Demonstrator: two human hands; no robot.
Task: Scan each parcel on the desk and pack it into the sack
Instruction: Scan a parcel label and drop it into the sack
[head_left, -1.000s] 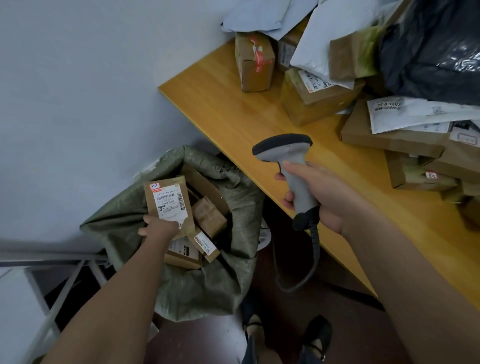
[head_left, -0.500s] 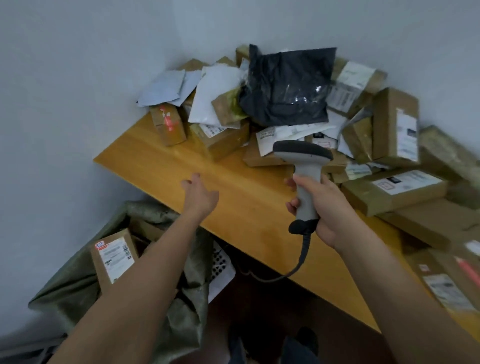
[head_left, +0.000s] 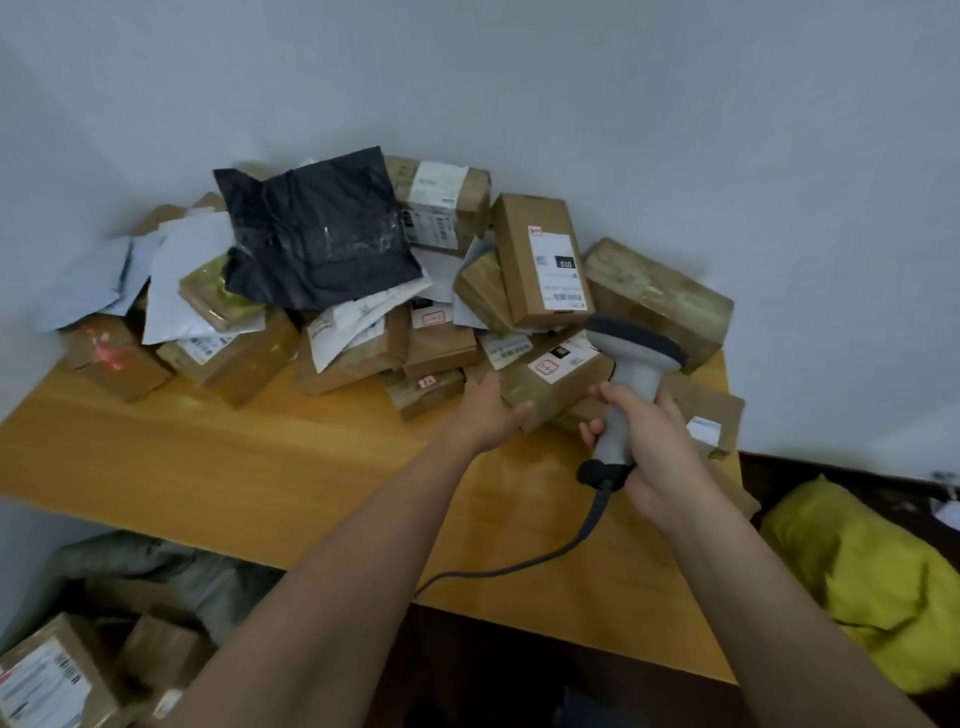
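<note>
Sack (head_left: 156, 571) holds labelled boxes (head_left: 52, 675), perhaps three.

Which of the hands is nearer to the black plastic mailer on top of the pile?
The left hand. It reaches to the pile's front edge, below and right of the black mailer. The right hand, holding the scanner, is farther right.

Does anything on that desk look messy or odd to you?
Yes. The parcels lie in a loose, tilted heap against the wall rather than in rows, a crumpled black mailer bag slumps on top, and flat white envelopes stick out askew at the left.
</note>
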